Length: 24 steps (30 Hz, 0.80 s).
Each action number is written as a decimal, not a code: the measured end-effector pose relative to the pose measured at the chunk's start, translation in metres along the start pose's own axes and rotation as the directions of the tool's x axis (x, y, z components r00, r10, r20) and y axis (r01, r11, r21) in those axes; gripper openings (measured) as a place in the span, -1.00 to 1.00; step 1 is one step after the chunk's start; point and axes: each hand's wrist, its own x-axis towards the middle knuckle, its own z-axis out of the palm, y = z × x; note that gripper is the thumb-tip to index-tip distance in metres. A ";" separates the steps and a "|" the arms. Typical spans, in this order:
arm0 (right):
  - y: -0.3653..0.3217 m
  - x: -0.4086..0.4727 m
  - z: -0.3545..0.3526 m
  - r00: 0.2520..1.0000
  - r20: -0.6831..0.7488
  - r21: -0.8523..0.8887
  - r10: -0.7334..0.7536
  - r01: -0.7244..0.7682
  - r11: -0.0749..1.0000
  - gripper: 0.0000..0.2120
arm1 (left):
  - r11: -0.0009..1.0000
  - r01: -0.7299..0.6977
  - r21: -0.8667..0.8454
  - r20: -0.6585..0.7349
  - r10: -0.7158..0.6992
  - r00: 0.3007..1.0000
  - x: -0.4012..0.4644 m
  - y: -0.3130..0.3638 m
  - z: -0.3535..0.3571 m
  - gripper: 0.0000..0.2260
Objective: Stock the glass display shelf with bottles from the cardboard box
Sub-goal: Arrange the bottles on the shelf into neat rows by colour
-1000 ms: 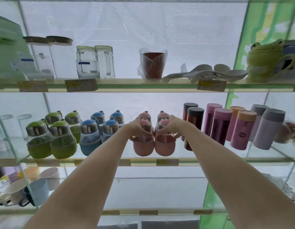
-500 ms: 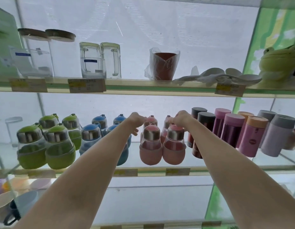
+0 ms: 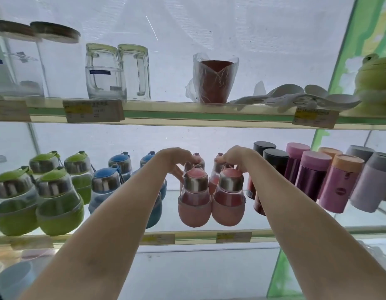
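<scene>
Pink bottles (image 3: 195, 197) at frame centre are gripped by their caps, left hand (image 3: 177, 162) and right hand (image 3: 236, 158) closed, probably for row alignment.

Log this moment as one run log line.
stage: shelving | left hand: on rear pink bottle | right hand: on other rear bottle

Both hands (image 3: 206, 159) have reached past the front pink bottles (image 3: 211, 198) to the rear pair.

Shop: price tags (image 3: 93, 111) on glass shelf (image 3: 187, 114) (drinkware rows).
</scene>
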 end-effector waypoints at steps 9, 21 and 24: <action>0.001 -0.006 0.007 0.999 -0.041 -0.056 0.020 -0.022 0.998 -0.53 | 0.999 -0.033 -0.024 -0.119 0.030 0.992 0.011 -0.008 0.003 -0.87; -0.002 -0.009 0.011 0.993 -0.110 -0.068 0.044 -0.051 0.996 -0.60 | 0.996 -0.049 -0.069 -0.229 0.032 0.973 0.013 -0.006 0.011 -0.81; -0.005 -0.010 0.010 0.994 -0.097 -0.063 0.050 -0.056 0.996 -0.60 | 0.994 -0.062 -0.088 -0.236 0.040 0.971 0.015 -0.008 0.012 -0.79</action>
